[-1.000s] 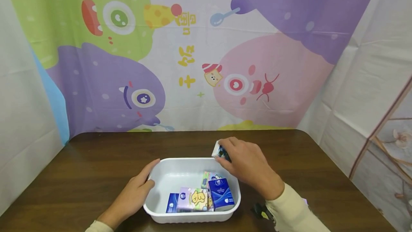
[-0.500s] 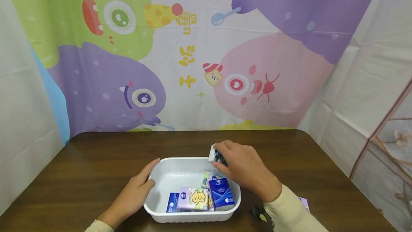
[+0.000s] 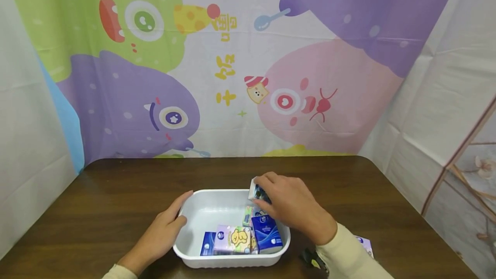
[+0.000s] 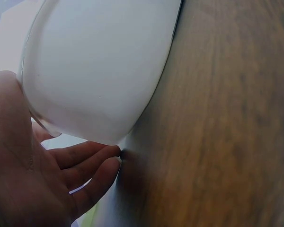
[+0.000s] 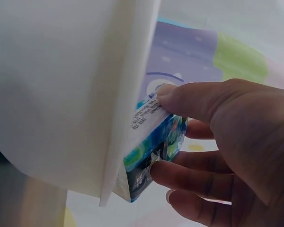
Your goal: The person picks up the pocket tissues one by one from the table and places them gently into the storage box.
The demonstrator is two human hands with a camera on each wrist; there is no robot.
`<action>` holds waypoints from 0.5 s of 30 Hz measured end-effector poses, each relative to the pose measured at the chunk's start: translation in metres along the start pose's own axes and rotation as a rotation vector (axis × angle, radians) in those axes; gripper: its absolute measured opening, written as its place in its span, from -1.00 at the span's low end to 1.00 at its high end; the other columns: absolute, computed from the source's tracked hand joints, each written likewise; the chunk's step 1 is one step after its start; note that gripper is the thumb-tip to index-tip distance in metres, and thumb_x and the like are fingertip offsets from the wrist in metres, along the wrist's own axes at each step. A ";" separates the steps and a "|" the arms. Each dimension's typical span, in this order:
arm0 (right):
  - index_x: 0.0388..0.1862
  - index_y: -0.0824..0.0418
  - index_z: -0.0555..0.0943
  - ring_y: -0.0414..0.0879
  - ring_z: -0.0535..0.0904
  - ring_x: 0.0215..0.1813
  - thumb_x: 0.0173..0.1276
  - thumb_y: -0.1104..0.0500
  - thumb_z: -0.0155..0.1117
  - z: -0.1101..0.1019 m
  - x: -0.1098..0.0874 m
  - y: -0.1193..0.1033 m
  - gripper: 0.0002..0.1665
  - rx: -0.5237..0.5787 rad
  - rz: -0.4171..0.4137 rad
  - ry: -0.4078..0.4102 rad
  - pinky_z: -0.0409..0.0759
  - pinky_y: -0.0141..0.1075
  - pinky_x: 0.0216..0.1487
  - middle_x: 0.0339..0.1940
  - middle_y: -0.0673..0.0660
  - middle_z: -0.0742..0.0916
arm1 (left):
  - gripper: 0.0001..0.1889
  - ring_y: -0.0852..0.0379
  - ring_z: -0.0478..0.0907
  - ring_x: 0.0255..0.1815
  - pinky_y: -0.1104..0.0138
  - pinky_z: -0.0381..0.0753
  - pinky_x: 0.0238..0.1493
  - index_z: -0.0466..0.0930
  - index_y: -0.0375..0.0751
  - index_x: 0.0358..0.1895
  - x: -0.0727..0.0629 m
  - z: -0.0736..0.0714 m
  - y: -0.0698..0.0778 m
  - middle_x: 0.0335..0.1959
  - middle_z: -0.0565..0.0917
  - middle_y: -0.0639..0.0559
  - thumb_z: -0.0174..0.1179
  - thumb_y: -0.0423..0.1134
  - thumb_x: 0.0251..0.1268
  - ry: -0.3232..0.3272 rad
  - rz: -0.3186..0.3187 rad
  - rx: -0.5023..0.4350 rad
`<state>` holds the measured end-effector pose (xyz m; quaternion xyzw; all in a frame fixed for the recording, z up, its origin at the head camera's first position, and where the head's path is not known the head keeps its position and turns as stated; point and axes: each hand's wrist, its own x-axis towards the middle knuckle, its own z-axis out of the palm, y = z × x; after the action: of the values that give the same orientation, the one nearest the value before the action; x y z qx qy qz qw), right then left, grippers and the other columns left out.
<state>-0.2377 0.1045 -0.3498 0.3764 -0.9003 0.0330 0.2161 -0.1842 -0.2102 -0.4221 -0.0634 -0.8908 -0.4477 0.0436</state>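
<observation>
A white plastic tub (image 3: 231,262) stands on the table with several tissue packs inside. Among them are a purple pack with a yellow bear (image 3: 231,241), a dark blue pack (image 3: 267,234) and another blue pack (image 3: 207,243) partly covered by the purple one. My left hand (image 3: 160,231) rests at the tub's left end, thumb and forefinger against the rim, its other fingers extended at the outer wall in the left wrist view. At the back right rim, my right hand (image 3: 294,203) pinches a small tissue pack (image 5: 149,153) with blue-green print and a white, barcoded side.
Right of the tub, a purple-and-white pack (image 3: 364,245) lies on the brown table (image 3: 128,201), partly behind the sleeve. A dark object with a yellow-green patch (image 3: 311,261) shows beside the right wrist. A cartoon-printed cloth (image 3: 232,132) hangs behind the table.
My right hand has moved left and down with its tissue pack, from behind the rim to over the tub's back right edge. The left hand and tub have stayed put.
</observation>
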 end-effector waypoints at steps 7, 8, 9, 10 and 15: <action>0.15 0.05 0.64 -0.15 0.70 -0.28 0.29 -0.21 0.39 0.001 0.000 -0.003 -0.44 0.022 -0.058 -0.028 0.65 -0.28 -0.35 -0.06 0.04 0.72 | -0.39 -0.14 0.45 0.29 -0.06 0.47 0.17 0.25 0.00 0.54 0.000 -0.001 0.000 0.41 0.43 -0.23 -0.05 -0.38 0.44 -0.004 -0.003 0.000; 0.15 0.05 0.64 -0.15 0.70 -0.29 0.29 -0.21 0.40 0.002 0.000 -0.003 -0.45 0.022 -0.067 -0.029 0.65 -0.29 -0.36 -0.07 0.03 0.72 | -0.39 -0.15 0.44 0.29 -0.06 0.47 0.17 0.25 0.00 0.54 0.000 -0.001 0.000 0.41 0.42 -0.23 -0.05 -0.37 0.44 -0.005 -0.006 0.000; 0.15 0.04 0.65 -0.16 0.69 -0.31 0.28 -0.21 0.40 0.002 -0.001 -0.003 -0.45 0.021 -0.077 -0.030 0.65 -0.29 -0.36 -0.07 0.03 0.72 | -0.39 -0.15 0.44 0.29 -0.06 0.47 0.17 0.24 0.00 0.54 0.000 0.000 0.000 0.41 0.42 -0.23 -0.05 -0.37 0.44 -0.006 -0.007 -0.001; 0.15 0.04 0.65 -0.16 0.69 -0.32 0.28 -0.20 0.40 0.003 -0.001 -0.004 -0.45 0.020 -0.085 -0.030 0.65 -0.29 -0.37 -0.07 0.03 0.71 | -0.39 -0.15 0.44 0.29 -0.06 0.47 0.17 0.24 0.00 0.54 -0.001 0.000 0.000 0.41 0.42 -0.23 -0.05 -0.37 0.44 -0.007 -0.010 -0.001; 0.14 0.03 0.65 -0.17 0.67 -0.36 0.27 -0.21 0.41 0.003 -0.001 -0.005 -0.46 0.015 -0.105 -0.023 0.64 -0.29 -0.39 -0.07 0.02 0.71 | -0.39 -0.15 0.45 0.29 -0.05 0.49 0.15 0.24 0.02 0.54 -0.001 0.000 0.000 0.42 0.42 -0.23 -0.05 -0.37 0.45 -0.009 -0.018 -0.004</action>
<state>-0.2343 0.1010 -0.3535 0.4250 -0.8815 0.0242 0.2042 -0.1835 -0.2106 -0.4220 -0.0574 -0.8908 -0.4494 0.0352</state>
